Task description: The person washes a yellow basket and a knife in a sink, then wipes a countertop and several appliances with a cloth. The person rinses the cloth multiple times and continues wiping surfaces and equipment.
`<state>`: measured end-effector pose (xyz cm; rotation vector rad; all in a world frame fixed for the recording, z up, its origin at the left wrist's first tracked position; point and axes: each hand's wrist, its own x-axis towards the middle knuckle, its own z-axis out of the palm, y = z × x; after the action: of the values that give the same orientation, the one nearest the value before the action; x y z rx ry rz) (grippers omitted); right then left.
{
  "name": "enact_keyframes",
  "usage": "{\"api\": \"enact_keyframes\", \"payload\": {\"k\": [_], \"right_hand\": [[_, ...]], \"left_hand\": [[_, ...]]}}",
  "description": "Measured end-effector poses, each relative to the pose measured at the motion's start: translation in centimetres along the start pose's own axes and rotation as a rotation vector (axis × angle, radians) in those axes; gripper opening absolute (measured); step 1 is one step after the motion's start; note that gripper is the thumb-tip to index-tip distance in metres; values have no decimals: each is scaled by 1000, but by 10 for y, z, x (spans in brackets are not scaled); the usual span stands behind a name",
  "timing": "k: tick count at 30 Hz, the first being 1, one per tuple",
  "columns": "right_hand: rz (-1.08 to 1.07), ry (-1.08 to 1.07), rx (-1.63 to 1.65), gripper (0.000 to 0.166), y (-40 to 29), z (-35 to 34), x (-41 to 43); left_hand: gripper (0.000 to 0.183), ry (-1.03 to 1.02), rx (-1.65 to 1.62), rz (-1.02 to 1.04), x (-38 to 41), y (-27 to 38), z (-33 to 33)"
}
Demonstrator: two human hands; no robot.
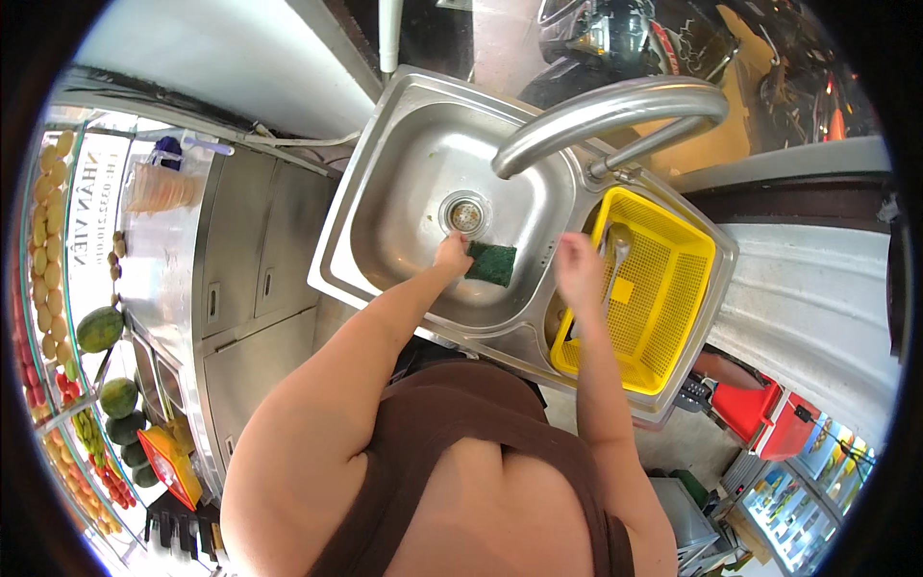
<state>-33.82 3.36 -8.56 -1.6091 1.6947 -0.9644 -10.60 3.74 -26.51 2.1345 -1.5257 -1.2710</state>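
My left hand [452,255] reaches into the stainless steel sink basin [404,180] and grips the left edge of a dark green scouring pad [493,264]. The pad lies low in the basin, just below the drain strainer [465,216]. My right hand [579,268] is at the basin's right side, by the left rim of a yellow plastic basket [660,317]. Its fingers are blurred, and whether they hold anything is unclear. A metal spoon or ladle [619,239] rests inside the basket, partly hidden behind that hand.
A curved metal faucet [613,108] arches over the basin's upper right. To the left stands a steel counter with cabinets [238,238], with watermelons [101,329] near fruit shelves. A knife rack [177,530] is at lower left. A red container [771,422] and a lit display fridge [789,512] stand at lower right.
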Motion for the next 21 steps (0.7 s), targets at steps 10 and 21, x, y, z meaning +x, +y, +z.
{"api": "enact_keyframes", "payload": {"k": [10, 21], "right_hand": [[101, -901, -871, 34, 38, 147, -41], [148, -1077, -1002, 55, 12, 157, -20]], "left_hand": [[40, -390, 488, 255, -40, 24, -48], [77, -518, 616, 277, -53, 68, -166]]}}
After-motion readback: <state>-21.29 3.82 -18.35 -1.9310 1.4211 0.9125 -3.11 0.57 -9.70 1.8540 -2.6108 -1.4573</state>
